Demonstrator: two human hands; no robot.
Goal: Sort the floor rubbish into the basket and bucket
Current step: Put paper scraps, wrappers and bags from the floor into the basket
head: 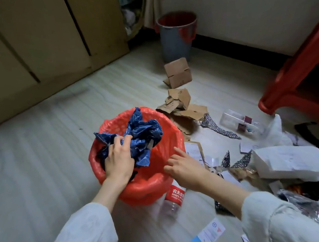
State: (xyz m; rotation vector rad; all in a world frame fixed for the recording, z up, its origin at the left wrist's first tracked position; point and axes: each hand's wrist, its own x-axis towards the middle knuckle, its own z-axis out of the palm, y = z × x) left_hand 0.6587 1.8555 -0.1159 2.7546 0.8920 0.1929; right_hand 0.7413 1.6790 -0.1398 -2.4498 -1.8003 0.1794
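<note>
Left hand (119, 160) clutching crumpled blue wrapper (142, 136) inside red-lined basket (142, 189), basket depths hidden; right hand (185, 169) spread, empty; far grey bucket (175, 38).

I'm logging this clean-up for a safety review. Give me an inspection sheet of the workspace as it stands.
Surface: pale striped floor, rubbish strewn on its right side.
Job's things: basket lined with a red bag, crumpled blue wrapping at its mouth; grey bucket with a red liner by the wall.
Clutter: torn cardboard pieces, small cardboard box, red-labelled plastic bottle beside the basket, clear plastic container, white packets and papers.
Grippers: left hand grips the blue wrapping; right hand open, beside the basket's rim.
Cables: nothing seen.
Surroundings: large cardboard sheets on the left, red plastic stool on the right.
</note>
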